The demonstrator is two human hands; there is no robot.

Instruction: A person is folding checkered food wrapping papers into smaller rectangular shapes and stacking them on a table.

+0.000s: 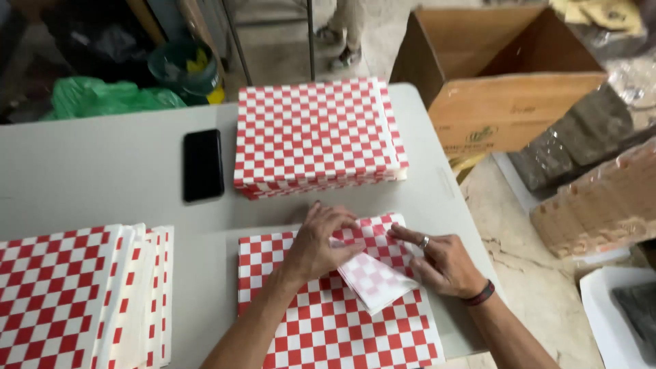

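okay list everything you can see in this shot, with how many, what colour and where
checkered sheet being folded: one, red and white, table's near edge, its top right corner turned over to show a paler back
tall paper stack: one, red and white checks, far middle of the table
fanned paper pile: one, red and white checks, near left
phone: one, black, lying flat left of the tall stack
table: one, light grey
cardboard box: one, brown, open, on the floor at far right
plastic bag: one, green, beyond the table's far left
bucket: one, dark green, beside the bag
left hand: on the folded corner
right hand: ring and dark wristband, pressing the fold's right side
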